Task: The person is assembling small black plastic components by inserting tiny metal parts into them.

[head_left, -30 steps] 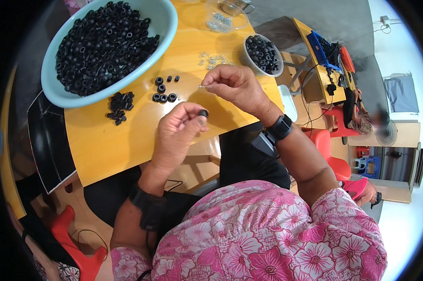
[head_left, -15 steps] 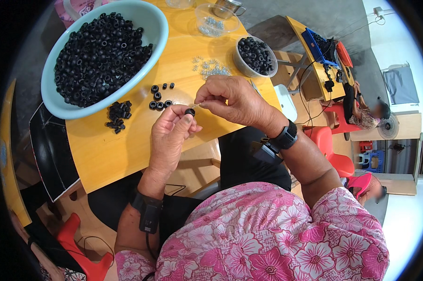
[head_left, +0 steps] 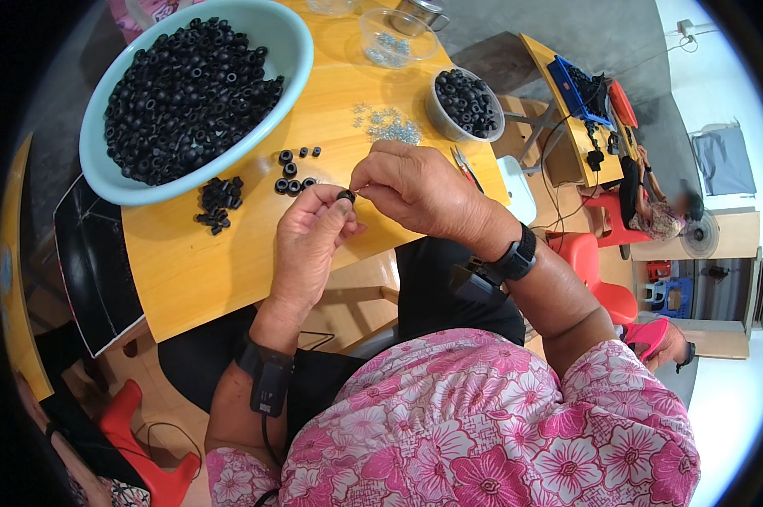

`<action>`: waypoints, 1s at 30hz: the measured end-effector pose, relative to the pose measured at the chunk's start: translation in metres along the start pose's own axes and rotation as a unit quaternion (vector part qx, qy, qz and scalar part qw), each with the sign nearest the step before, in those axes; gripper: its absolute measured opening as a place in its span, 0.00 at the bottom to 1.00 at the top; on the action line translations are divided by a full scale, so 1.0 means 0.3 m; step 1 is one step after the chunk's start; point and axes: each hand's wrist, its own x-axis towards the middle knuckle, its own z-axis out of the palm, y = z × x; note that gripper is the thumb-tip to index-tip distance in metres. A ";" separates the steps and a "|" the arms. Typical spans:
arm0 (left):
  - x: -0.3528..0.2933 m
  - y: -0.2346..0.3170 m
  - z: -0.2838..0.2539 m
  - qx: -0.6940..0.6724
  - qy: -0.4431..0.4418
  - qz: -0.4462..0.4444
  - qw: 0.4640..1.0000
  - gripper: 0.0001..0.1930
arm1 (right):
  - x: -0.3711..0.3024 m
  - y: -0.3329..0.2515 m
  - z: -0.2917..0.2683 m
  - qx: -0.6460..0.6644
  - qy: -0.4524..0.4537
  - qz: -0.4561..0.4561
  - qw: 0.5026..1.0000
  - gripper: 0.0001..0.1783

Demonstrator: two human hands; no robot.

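Note:
My left hand [head_left: 309, 245] pinches a small round black plastic part [head_left: 346, 195] between thumb and fingers, just over the table's near edge. Close against it, my right hand [head_left: 423, 190] has thumb and forefinger pressed together at the part's side. A thin, tiny piece seems to be in that pinch, too small to name. Several loose black ring-shaped parts [head_left: 290, 170] stand on the table just beyond my left hand. To their left lies a pile of smaller black cylinders [head_left: 219, 203]. Past my right hand are scattered small clear or silvery pieces [head_left: 395, 129].
A large pale-blue basin [head_left: 295, 51] heaped with black parts takes up the far left of the yellow table [head_left: 204, 283]. A smaller tub [head_left: 500, 128] of black parts, a clear tub [head_left: 432, 52] and a red-handled tool [head_left: 464, 166] are farther right. Other people sit nearby.
My right fingertips have come closer to the black part in my left hand. The view has shifted slightly, and the red-handled tool shows more now.

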 end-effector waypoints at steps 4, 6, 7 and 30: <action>-0.001 0.006 0.001 0.002 0.003 -0.013 1.000 0.07 | -0.002 -0.036 -0.010 -0.087 -0.030 0.004 0.996 0.05; -0.002 0.005 -0.002 0.000 0.001 -0.015 1.000 0.08 | -0.002 -0.040 -0.003 -0.105 -0.020 -0.028 0.994 0.07; -0.001 0.005 -0.004 -0.003 0.000 -0.016 1.000 0.08 | -0.001 -0.032 0.001 -0.106 -0.020 -0.029 0.994 0.07; -0.005 0.008 -0.009 -0.042 -0.027 -0.029 0.998 0.09 | -0.039 -0.019 0.068 0.122 0.081 0.050 0.988 0.17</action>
